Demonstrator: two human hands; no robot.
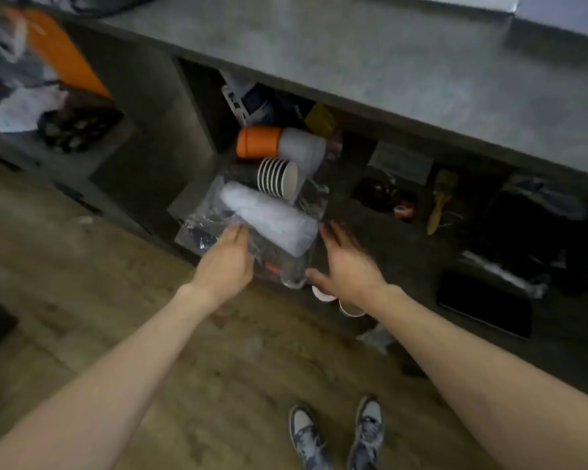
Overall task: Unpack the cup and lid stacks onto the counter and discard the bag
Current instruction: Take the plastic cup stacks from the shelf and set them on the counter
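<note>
A: Nearest us we saw our own grey-and-white sneakers [336,435] on the worn wooden floor [116,283].

B: Beyond them, our left hand [226,262] gripped the near-left edge of the crinkled clear plastic bag [279,269]. Our right hand [345,266] hung spread and loose just beside the bag's right side, grasping nothing.

A: The bag lay in the shelf opening under the grey counter [353,56]. In it we made out a white sleeved stack [269,222], a black-and-white ribbed paper cup stack [277,176] and, farthest, an orange cup stack [258,142] beside a translucent sleeve [302,147].

B: The counter top lay beyond, well above the bag.
</note>
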